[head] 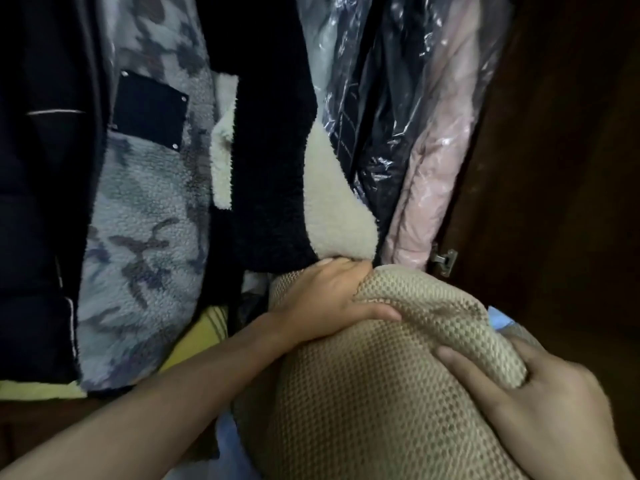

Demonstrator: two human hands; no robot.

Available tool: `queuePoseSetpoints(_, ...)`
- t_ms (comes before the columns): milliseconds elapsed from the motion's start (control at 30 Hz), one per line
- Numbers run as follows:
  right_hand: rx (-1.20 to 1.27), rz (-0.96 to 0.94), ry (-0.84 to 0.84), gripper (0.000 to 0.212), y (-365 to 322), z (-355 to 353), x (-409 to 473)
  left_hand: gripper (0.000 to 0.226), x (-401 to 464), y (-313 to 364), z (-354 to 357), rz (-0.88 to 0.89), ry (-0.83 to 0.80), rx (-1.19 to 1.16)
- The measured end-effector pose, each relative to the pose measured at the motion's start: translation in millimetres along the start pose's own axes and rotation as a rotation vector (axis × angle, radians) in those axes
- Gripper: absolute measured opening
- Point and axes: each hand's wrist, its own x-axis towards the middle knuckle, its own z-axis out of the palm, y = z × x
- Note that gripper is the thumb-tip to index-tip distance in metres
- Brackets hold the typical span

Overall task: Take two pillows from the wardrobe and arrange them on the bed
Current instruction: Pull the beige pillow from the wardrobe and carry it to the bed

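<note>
Inside wardrobe (554, 168), both hands, left (325, 299) and right (540, 403), clamp the first pillow (363, 393); second pillow and bed placement remain.

the wardrobe floor (41, 420) shows as a dark strip at lower left of the frame. on it lie a pale yellow cloth (38, 389), a yellow striped fabric (204, 330) at lower centre, and the tan waffle pillow (363, 393) beside it.
</note>
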Motion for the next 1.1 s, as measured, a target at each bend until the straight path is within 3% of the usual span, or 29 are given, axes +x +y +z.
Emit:
queuePoseSetpoints(100,0.005,-0.058,0.018,0.047,3,-25,-15,0.077,-18,24,-27,0.005,0.020,0.019)
queuePoseSetpoints(200,0.049,-0.123,-0.037,0.057,4,-30,-23,0.069,-48,38,-54,0.001,0.021,0.063)
queuePoseSetpoints(467,0.249,-0.289,-0.340,0.077,-23,51,-40,0.066,-161,25,-120,-0.246,-0.120,0.303)
queuePoseSetpoints(633,0.457,-0.379,-0.504,0.057,-66,106,-53,0.073,-218,21,-170,-0.395,-0.138,0.511)
queuePoseSetpoints(733,0.584,-0.443,-0.574,0.060,-86,131,-60,0.069,-242,33,-194,-0.489,-0.158,0.598)
queuePoseSetpoints(933,0.797,-0.626,-0.731,0.064,-109,161,-78,0.059,-282,91,-216,-0.670,-0.178,0.750)
queuePoseSetpoints(1100,1.012,-0.831,-0.919,0.051,-144,170,-117,0.072,-334,158,-225,-0.909,-0.212,0.879)
